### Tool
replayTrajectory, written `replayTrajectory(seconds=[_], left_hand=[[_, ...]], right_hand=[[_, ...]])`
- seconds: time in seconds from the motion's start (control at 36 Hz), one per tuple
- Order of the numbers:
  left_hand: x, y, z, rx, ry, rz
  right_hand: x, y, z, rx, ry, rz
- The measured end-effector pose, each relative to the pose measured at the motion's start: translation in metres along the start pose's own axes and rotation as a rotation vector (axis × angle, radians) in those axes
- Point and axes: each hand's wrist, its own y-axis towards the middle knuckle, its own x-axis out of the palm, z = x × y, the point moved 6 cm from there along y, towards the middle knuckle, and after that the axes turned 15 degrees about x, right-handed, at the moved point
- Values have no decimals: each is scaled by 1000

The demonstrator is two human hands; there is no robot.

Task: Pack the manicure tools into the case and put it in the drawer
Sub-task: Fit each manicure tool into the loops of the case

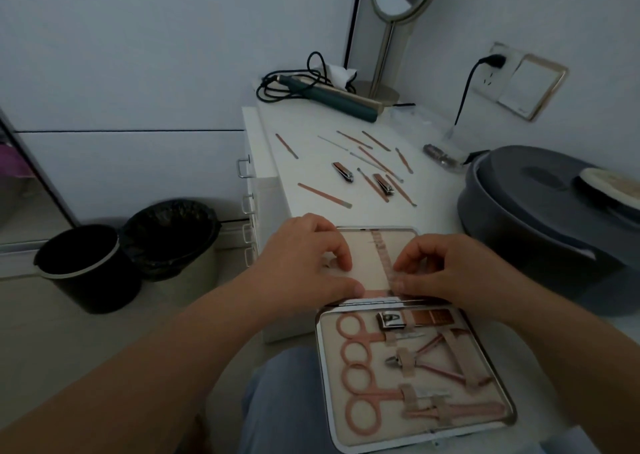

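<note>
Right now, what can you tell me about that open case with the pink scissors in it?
The case lies open and flat at the table's near edge, silver-rimmed with a cream lining. Its near half holds pink-handled scissors, a clipper and nippers under elastic loops. The far half is mostly empty, with one strip of loops. The left hand and right hand rest on that far half, fingers at the strip.

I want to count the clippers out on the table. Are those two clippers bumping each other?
Apart. The head view shows bare white table between the left clipper and the right clipper.
</note>
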Motion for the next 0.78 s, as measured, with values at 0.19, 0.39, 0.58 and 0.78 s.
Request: replayTrajectory(seconds=[0.19, 0.39, 0.58, 0.78], left_hand=[[-5, -12, -2, 28, -171, 221], [-3, -32, -6, 20, -154, 399], [8, -38, -7, 12, -117, 381], [12, -41, -9, 17, -156, 391]], right_hand=[[-10, 15, -16, 28, -10, 99], [2, 69, -55, -31, -215, 281], [7, 95, -68, 26, -337, 348], [7, 102, -66, 56, -272, 364]])
